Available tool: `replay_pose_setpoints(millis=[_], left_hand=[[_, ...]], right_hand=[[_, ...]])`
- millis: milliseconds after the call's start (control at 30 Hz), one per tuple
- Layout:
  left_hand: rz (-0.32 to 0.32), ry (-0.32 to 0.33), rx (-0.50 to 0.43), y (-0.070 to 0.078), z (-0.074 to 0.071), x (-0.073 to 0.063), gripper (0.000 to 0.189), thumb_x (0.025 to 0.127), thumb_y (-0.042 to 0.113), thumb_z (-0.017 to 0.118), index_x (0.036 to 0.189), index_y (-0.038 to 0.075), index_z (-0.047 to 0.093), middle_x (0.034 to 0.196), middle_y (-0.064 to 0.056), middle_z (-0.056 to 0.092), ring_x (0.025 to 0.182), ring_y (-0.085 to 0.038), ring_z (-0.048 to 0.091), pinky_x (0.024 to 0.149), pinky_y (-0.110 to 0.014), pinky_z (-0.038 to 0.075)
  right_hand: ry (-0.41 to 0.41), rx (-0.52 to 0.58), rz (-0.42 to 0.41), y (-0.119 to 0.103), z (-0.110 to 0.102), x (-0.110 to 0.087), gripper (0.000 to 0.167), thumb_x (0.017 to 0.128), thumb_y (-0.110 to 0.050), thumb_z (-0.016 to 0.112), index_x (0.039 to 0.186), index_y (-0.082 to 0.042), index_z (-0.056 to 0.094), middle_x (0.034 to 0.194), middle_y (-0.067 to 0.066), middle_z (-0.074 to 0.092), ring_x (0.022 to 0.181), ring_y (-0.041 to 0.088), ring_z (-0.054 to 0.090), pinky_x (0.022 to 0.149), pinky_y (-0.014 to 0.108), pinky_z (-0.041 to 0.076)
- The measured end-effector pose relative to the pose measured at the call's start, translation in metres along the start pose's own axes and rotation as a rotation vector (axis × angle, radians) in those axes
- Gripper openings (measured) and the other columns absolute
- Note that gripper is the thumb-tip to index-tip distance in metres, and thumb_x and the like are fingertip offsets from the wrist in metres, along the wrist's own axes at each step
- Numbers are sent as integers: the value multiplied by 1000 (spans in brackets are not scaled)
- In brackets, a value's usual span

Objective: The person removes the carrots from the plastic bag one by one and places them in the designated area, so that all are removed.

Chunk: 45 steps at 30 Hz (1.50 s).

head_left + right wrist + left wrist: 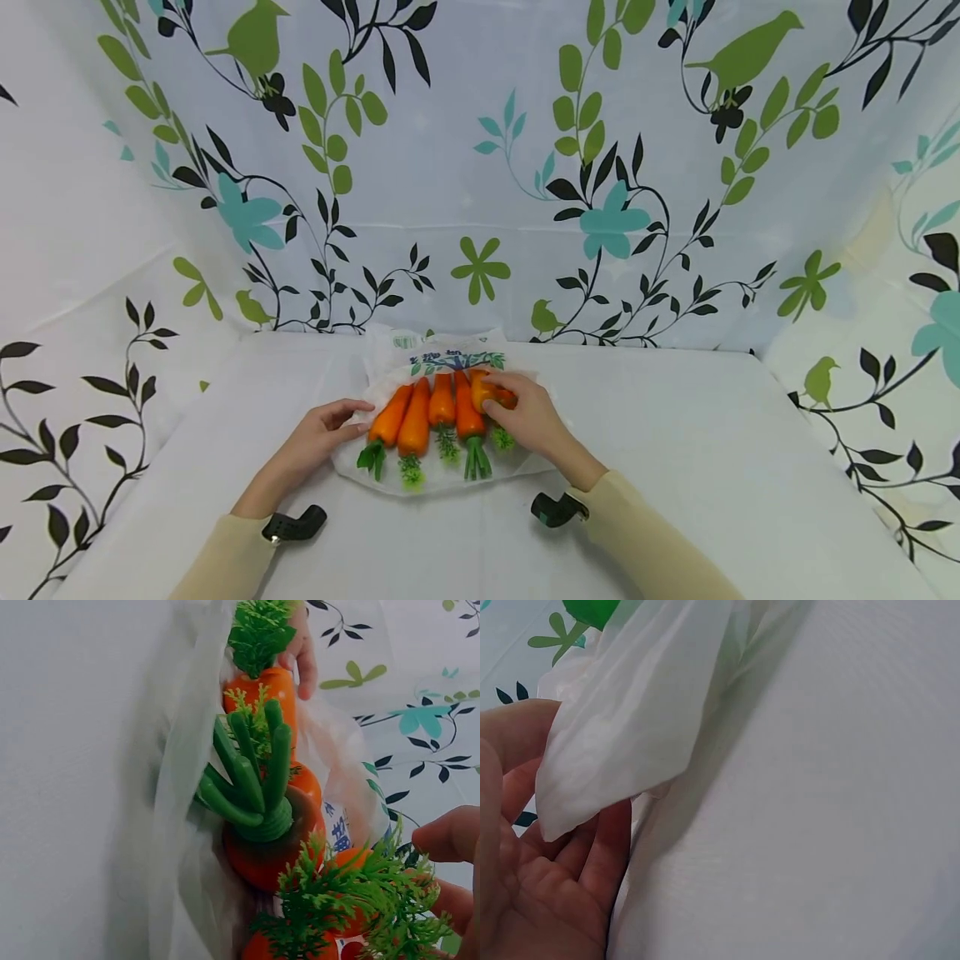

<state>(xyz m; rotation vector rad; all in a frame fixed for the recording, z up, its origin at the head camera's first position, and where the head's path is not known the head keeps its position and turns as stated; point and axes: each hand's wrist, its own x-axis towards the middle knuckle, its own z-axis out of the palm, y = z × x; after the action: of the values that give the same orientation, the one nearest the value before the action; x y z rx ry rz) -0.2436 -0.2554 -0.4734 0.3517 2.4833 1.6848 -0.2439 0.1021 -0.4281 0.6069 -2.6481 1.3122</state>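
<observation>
Several orange toy carrots [414, 425] with green plastic tops lie side by side on a white plastic bag [381, 354], tops toward me. My right hand [528, 412] grips a carrot [482, 393] at the right end of the row between thumb and fingers; part of it is hidden by the hand. At the left end, my left hand [330, 425] rests by the leftmost carrot [390, 417], thumb and fingers apart. In the left wrist view, a loose fold of the bag [622, 742] lies across its fingers. Green tops [262, 765] crowd the right wrist view.
The bag lies on a white-covered table [645, 433] and carries a printed tree with lettering. A curtain [450, 167] with leaves, birds and flowers hangs behind the table's far edge. Black cameras [296, 523] are strapped to both wrists.
</observation>
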Motion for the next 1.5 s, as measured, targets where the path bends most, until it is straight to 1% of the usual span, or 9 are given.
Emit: replay_pose_setpoints(millis=[233, 367, 633, 700, 833, 933, 1200, 1300, 1500], left_hand=[[-1, -5, -18, -2, 0, 0, 41, 92, 20, 72, 129, 6, 63, 147, -17, 48, 141, -37, 35, 116, -56, 23], [12, 2, -11, -4, -1, -1, 42, 91, 19, 72, 130, 5, 62, 147, -18, 48, 140, -38, 36, 116, -57, 23], [-22, -1, -10, -5, 0, -2, 44, 91, 21, 73, 131, 8, 62, 149, -18, 46, 142, -38, 32, 117, -57, 20], [-13, -4, -3, -5, 0, -1, 44, 91, 21, 73, 132, 7, 62, 149, -18, 46, 142, -38, 33, 117, -58, 20], [-5, -3, 12, -6, 0, -1, 44, 92, 21, 72, 131, 7, 62, 148, -18, 47, 141, -38, 33, 116, -57, 21], [-24, 0, 1, -6, 0, -1, 44, 91, 21, 73, 131, 8, 62, 148, -17, 47, 142, -37, 33, 117, -56, 21], [-19, -9, 3, -3, -2, -1, 45, 92, 20, 72, 132, 5, 61, 148, -18, 47, 143, -38, 31, 117, -57, 20], [-35, 1, -4, -3, -1, -1, 44, 91, 20, 73, 132, 7, 62, 149, -18, 46, 143, -39, 30, 117, -57, 19], [-24, -10, -6, -1, -1, -2, 45, 92, 18, 72, 133, 3, 61, 149, -20, 45, 144, -40, 29, 117, -58, 17]], right_hand=[[-85, -111, 19, -3, -2, 6, 43, 91, -27, 68, 131, -11, 66, 148, 7, 51, 137, 33, 43, 112, 54, 33], [-102, -154, 18, -4, 0, 8, 49, 87, -26, 72, 133, -12, 64, 148, 8, 50, 136, 34, 42, 111, 54, 34], [-51, -204, 76, -9, 6, 9, 46, 83, -25, 78, 127, -16, 67, 140, 7, 56, 125, 32, 52, 105, 51, 42], [-33, -219, 90, -10, 7, 10, 44, 83, -26, 79, 125, -17, 68, 137, 8, 57, 122, 32, 54, 104, 50, 43], [-15, -250, 97, -10, 10, 10, 43, 83, -27, 78, 124, -18, 68, 134, 8, 59, 120, 30, 56, 102, 49, 45], [-9, -259, 101, -9, 11, 10, 41, 84, -27, 77, 123, -19, 68, 132, 8, 60, 118, 29, 57, 101, 48, 46], [11, -263, 47, -4, 12, 10, 42, 87, -24, 71, 129, -19, 69, 134, 7, 58, 122, 31, 55, 103, 49, 45], [17, -252, 49, -4, 12, 11, 41, 86, -26, 74, 127, -20, 70, 134, 6, 58, 123, 31, 55, 103, 50, 43], [43, -220, 68, -2, 16, 10, 40, 83, -27, 80, 122, -19, 70, 132, 6, 58, 122, 30, 54, 103, 52, 43]])
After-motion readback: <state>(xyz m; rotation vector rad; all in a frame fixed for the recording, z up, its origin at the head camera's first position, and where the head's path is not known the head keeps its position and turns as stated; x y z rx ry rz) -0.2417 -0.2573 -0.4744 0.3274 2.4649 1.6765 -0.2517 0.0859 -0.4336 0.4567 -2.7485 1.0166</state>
